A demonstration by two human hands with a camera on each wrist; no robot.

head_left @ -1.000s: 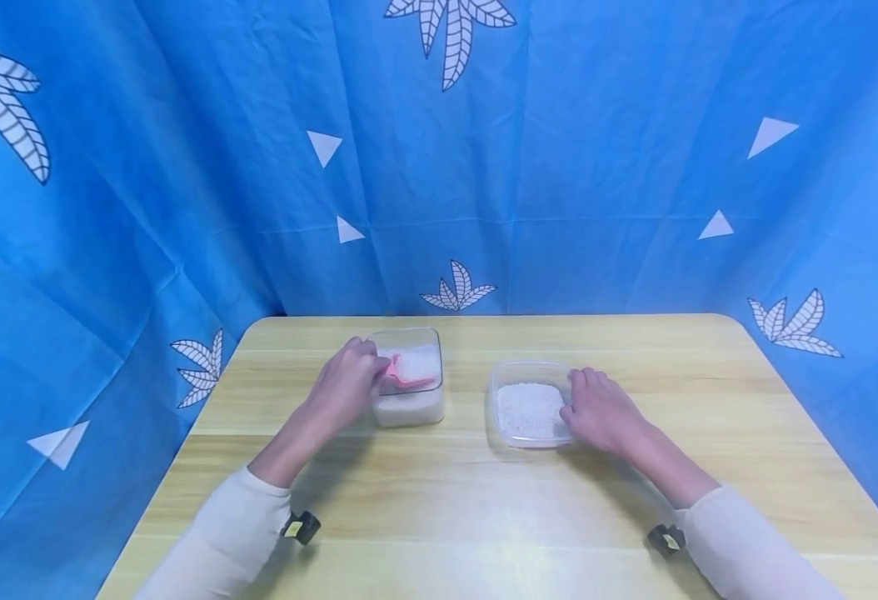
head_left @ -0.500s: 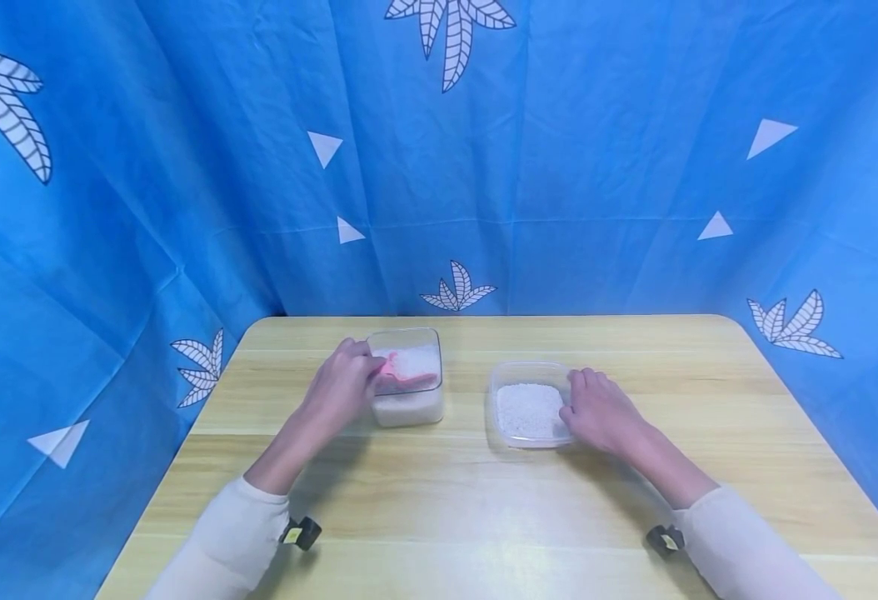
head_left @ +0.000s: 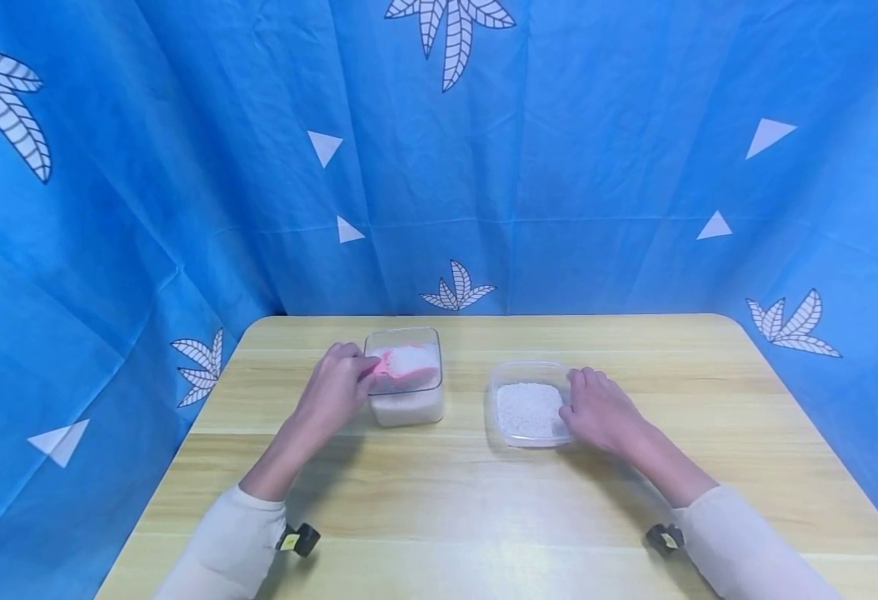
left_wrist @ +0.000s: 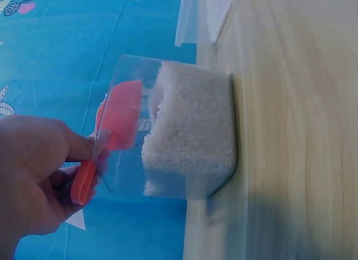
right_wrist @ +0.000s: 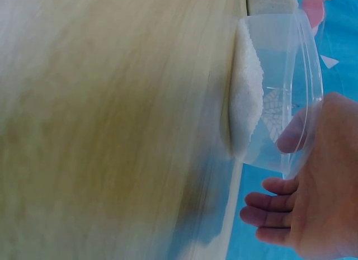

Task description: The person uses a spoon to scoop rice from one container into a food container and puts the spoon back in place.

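Note:
My left hand point(head_left: 334, 392) pinches the handle of a pink scoop point(head_left: 397, 368) whose bowl carries white grains above a clear tall container point(head_left: 405, 400) filled with the same grains. In the left wrist view the scoop point(left_wrist: 114, 128) sits inside the tall container point(left_wrist: 190, 131), with my left hand point(left_wrist: 39, 179) gripping its handle at the rim. My right hand point(head_left: 596, 410) holds the right wall of a shallow clear container point(head_left: 526, 407) of white grains. In the right wrist view my right hand point(right_wrist: 321, 182) has its thumb inside the rim of that shallow container point(right_wrist: 274, 92).
Both containers stand on a light wooden table point(head_left: 484, 500). A blue cloth with white leaf and triangle prints point(head_left: 439, 150) hangs behind and on both sides. Small black clips point(head_left: 298, 537) sit by my sleeves near the front edge.
The pink scoop has risen out of the grains in the tall container, loaded, and my left hand has drawn slightly back and left. My right hand has stayed on the shallow container.

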